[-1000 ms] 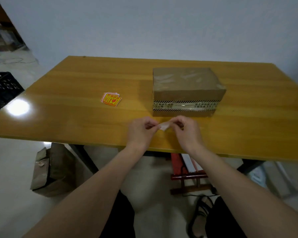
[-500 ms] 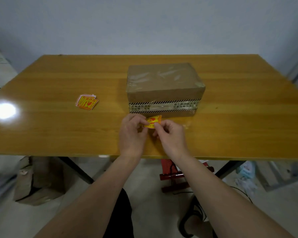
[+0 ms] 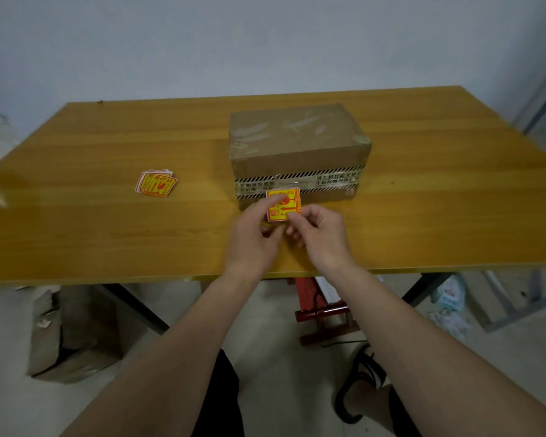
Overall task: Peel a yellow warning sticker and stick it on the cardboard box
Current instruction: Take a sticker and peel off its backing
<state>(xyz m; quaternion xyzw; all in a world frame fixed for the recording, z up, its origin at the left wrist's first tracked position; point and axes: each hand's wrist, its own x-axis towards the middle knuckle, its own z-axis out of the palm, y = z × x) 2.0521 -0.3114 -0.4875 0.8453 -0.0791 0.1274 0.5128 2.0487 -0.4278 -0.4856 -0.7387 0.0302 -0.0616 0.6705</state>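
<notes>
Both the left hand [image 3: 252, 234] and right hand [image 3: 320, 231] pinch the sticker [image 3: 283, 204] by its lower edges; thin, limp and tacky, it probably handles best by its corners near the box [image 3: 297, 146].

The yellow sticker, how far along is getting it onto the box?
Done: one yellow sticker is off the pile. In hand: left hand and right hand pinch it before the cardboard box. Whether its backing is peeled is unclear. Left: press it on.
</notes>
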